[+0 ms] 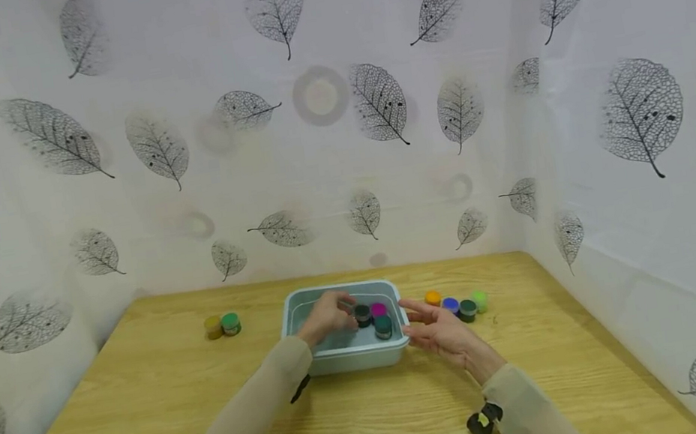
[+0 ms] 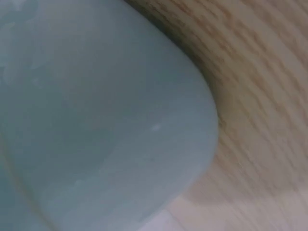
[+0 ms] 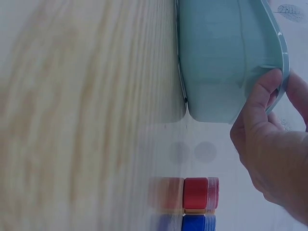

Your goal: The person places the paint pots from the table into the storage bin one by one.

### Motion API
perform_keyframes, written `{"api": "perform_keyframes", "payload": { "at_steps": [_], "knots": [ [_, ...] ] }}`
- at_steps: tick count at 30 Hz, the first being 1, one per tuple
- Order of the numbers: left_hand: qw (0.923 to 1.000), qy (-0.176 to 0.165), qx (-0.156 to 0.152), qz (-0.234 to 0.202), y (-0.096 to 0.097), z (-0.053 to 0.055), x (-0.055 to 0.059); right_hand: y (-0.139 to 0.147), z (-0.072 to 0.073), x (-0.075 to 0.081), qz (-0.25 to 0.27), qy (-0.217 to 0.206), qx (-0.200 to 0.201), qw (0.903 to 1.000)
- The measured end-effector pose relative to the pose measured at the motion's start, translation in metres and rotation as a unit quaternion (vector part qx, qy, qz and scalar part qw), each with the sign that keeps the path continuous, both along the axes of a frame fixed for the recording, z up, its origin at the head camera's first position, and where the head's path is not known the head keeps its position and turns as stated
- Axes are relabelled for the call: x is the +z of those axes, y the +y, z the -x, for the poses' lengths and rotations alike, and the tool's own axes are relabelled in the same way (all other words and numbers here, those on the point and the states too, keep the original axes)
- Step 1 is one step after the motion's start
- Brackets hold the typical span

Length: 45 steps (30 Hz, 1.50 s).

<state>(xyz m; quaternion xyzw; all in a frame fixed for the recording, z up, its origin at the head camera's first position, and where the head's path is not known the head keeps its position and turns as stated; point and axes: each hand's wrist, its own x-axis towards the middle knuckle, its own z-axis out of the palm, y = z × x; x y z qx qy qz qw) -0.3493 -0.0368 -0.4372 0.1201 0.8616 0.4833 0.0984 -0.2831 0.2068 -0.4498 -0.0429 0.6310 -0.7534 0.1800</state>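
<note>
My left hand (image 1: 329, 315) reaches into a pale blue plastic tub (image 1: 357, 359). Its fingertips are close to a small jar with a black lid (image 1: 362, 315); whether they grip it cannot be told. Beside that jar in the tub are a magenta-lidded jar (image 1: 378, 310) and a teal jar (image 1: 383, 327). My right hand (image 1: 445, 334) pinches the tub's right rim, with the thumb against the outer wall (image 3: 221, 62) in the right wrist view. The left wrist view holds only the tub's side (image 2: 110, 106) and the wood, with no hand showing.
Right of the tub stand orange (image 1: 432, 298), blue (image 1: 450, 305), dark green (image 1: 468, 310) and light green (image 1: 480, 301) jars. A red jar (image 3: 195, 193) shows in the right wrist view. An ochre jar (image 1: 213, 328) and a green jar (image 1: 231, 324) stand at left. Leaf-printed curtains border the wooden table (image 1: 147, 416).
</note>
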Motion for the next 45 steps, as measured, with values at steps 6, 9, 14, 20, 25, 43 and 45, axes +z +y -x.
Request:
{"api": "perform_keyframes", "payload": {
  "at_steps": [6, 9, 14, 20, 25, 43, 45],
  "knots": [
    [0.9965, 0.002, -0.002, -0.084, -0.002, 0.001, -0.001, -0.001, 0.0, 0.0, 0.001, -0.004, -0.001, 1.0],
    [0.9968, 0.012, 0.007, -0.079, -0.004, 0.0, 0.004, -0.001, 0.0, 0.0, 0.004, -0.006, 0.0, 1.0],
    [0.9975, 0.028, 0.025, -0.059, -0.009, -0.002, 0.012, -0.001, -0.001, 0.0, 0.003, -0.002, 0.0, 1.0],
    [0.9968, 0.073, 0.031, -0.008, -0.018, 0.0, 0.02, 0.001, -0.002, 0.002, -0.002, 0.004, 0.0, 1.0],
    [0.9948, 0.096, 0.03, -0.011, -0.024, 0.0, 0.025, 0.001, -0.002, 0.002, 0.005, 0.0, -0.001, 1.0],
    [0.984, 0.135, 0.078, -0.086, -0.061, -0.008, 0.019, 0.001, -0.001, -0.002, -0.01, 0.006, 0.002, 0.9999],
    [0.9807, 0.138, 0.098, -0.099, -0.067, -0.008, 0.017, 0.0, 0.0, -0.002, -0.013, 0.009, 0.002, 0.9999]
  ]
}}
